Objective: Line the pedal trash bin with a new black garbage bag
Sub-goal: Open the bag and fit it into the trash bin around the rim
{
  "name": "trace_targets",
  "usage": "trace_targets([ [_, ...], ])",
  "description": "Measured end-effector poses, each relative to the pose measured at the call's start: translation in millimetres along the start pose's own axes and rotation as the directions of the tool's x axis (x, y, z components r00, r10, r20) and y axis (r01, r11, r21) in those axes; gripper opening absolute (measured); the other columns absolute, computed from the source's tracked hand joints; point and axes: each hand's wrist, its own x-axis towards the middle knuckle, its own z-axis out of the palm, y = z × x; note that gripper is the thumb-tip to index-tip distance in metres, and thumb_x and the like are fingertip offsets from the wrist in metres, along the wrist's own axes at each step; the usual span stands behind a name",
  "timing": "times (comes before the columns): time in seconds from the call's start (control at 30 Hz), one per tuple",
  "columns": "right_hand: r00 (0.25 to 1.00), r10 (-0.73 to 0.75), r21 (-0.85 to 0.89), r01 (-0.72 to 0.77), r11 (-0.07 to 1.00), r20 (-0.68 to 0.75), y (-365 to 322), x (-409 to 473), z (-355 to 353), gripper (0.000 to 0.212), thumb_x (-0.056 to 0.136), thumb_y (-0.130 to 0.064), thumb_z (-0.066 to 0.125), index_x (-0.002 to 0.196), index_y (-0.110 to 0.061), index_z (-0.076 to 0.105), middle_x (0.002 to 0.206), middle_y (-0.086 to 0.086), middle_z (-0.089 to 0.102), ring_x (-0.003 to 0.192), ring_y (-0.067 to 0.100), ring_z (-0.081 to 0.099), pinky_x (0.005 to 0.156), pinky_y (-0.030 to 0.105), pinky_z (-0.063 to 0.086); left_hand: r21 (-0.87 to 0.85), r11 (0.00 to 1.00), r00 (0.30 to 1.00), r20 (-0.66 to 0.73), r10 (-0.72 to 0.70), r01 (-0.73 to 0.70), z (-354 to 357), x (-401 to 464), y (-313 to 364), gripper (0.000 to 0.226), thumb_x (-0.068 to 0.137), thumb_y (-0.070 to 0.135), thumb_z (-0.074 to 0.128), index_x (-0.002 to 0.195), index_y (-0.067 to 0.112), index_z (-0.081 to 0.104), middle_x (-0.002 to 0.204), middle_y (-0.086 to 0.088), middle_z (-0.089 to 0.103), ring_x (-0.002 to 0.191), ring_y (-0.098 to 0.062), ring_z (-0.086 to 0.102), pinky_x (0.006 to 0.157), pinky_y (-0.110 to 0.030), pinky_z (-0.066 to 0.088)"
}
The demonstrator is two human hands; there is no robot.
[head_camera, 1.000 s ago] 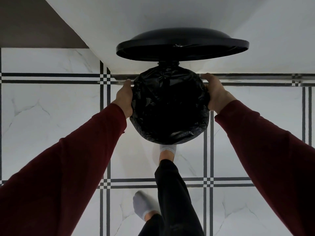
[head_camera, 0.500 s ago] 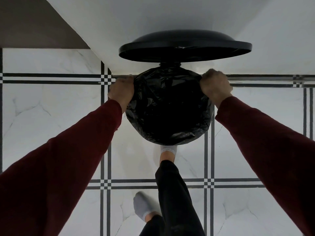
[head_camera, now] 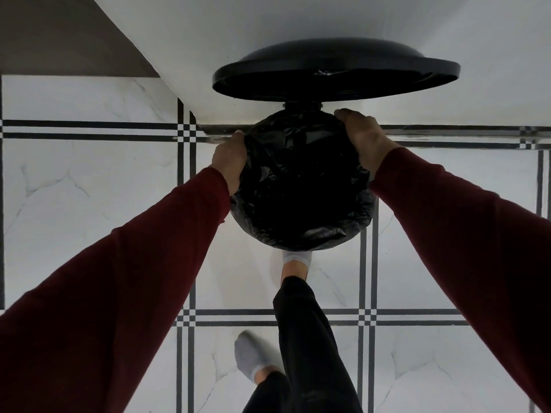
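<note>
The round pedal bin stands against the wall with its black lid point(head_camera: 335, 74) raised. A black garbage bag point(head_camera: 301, 186) fills the opening and is folded over the rim all around, hiding the bin body. My left hand point(head_camera: 229, 160) grips the bag's edge at the left side of the rim. My right hand point(head_camera: 365, 138) grips the bag at the back right of the rim, fingers curled over it. My foot in a grey sock point(head_camera: 296, 259) is at the bin's front, where the pedal is hidden under the bag.
White wall point(head_camera: 298, 19) directly behind the bin. White marble floor tiles point(head_camera: 89, 189) with black line borders spread all around. My other socked foot point(head_camera: 253, 356) stands on the floor nearer to me. A brownish surface point(head_camera: 59, 34) shows at top left.
Both hands have shifted along the rim with the bag's edge: the right hand moved toward the back by the hinge, the left hand stays at the left side.
</note>
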Motion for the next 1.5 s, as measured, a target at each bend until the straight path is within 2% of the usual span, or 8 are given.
trace_targets([
  [0.1,1.000,-0.001,0.000,0.001,1.000,0.007,0.9,6.6,3.1,0.051,0.065,-0.067,0.061,0.089,-0.023,0.068,0.106,0.003,0.074,0.098,0.027,0.072,0.098,0.041,0.057,-0.015,0.999,0.999,-0.018,-0.045,0.045,0.6,4.3,3.7,0.037,0.104,0.047,0.037,0.099,0.024,0.066,0.129,-0.011,0.067,0.118,-0.030,0.065,0.108,-0.046,0.052],
  [0.27,1.000,0.028,-0.052,-0.028,0.998,0.003,1.0,2.2,1.9,0.088,0.066,-0.080,0.062,0.129,-0.018,0.067,0.123,0.002,0.069,0.108,0.026,0.069,0.103,0.038,0.054,0.125,0.992,0.996,-0.074,0.046,-0.037,3.0,-4.1,4.6,0.059,0.108,0.051,0.034,0.137,0.006,0.059,0.138,-0.018,0.064,0.126,-0.036,0.062,0.104,-0.047,0.054],
  [0.47,0.997,0.074,0.075,-0.076,0.994,0.021,6.1,1.2,-4.5,0.079,0.065,-0.073,0.075,0.117,-0.014,0.068,0.106,0.004,0.075,0.086,0.025,0.077,0.089,0.035,0.060,0.059,0.998,1.000,-0.027,0.004,-0.002,-1.2,-7.1,7.9,0.067,0.102,0.060,0.036,0.142,0.010,0.057,0.138,-0.013,0.064,0.124,-0.033,0.063,0.104,-0.044,0.053],
  [0.6,0.996,0.070,0.120,-0.076,0.990,0.047,6.0,2.0,-6.1,0.055,0.078,-0.063,0.071,0.111,-0.020,0.074,0.095,0.004,0.080,0.078,0.022,0.079,0.077,0.031,0.061,-0.020,0.998,0.997,-0.027,-0.067,0.066,-10.4,55.6,-22.6,0.102,0.064,0.087,0.040,0.144,0.026,0.057,0.146,-0.007,0.060,0.127,-0.030,0.061,0.107,-0.047,0.050],
  [0.9,0.999,-0.005,0.023,0.006,1.000,-0.037,21.6,-1.1,-11.5,0.071,0.078,-0.073,0.061,0.120,-0.017,0.071,0.110,0.003,0.070,0.102,0.024,0.070,0.100,0.040,0.056,-0.100,0.993,0.998,0.028,-0.064,0.066,-3.9,-17.1,9.4,0.045,0.107,0.052,0.037,0.119,0.016,0.061,0.114,-0.005,0.071,0.106,-0.022,0.069,0.095,-0.034,0.057],
  [1.17,0.999,-0.020,-0.055,0.019,0.998,-0.024,17.3,-8.7,-9.8,0.091,0.072,-0.086,0.047,0.128,-0.016,0.068,0.125,0.009,0.069,0.115,0.032,0.065,0.109,0.046,0.049,-0.097,0.993,0.998,0.011,-0.067,0.067,0.2,-15.1,8.9,0.061,0.101,0.058,0.041,0.140,0.016,0.060,0.127,-0.006,0.070,0.113,-0.025,0.069,0.104,-0.041,0.055],
  [1.3,0.999,0.017,0.064,-0.020,0.998,0.035,35.3,14.0,-15.8,0.097,0.057,-0.096,0.054,0.115,-0.021,0.073,0.117,0.005,0.074,0.112,0.030,0.069,0.108,0.047,0.050,-0.138,0.990,0.999,-0.008,-0.042,0.041,1.5,-18.4,9.4,0.043,0.107,0.052,0.037,0.108,0.017,0.063,0.100,-0.002,0.070,0.090,-0.017,0.069,0.073,-0.028,0.057],
  [1.5,0.968,-0.086,0.299,0.156,0.941,-0.235,44.4,-33.9,-37.6,0.031,0.090,-0.048,0.055,0.092,-0.024,0.074,0.092,-0.011,0.076,0.093,0.011,0.069,0.091,0.024,0.051,-0.161,0.985,0.961,-0.276,0.010,-0.056,-15.6,-30.1,-16.3,0.060,0.083,0.069,0.045,0.113,0.028,0.075,0.121,-0.001,0.073,0.115,-0.026,0.066,0.102,-0.042,0.052],
])
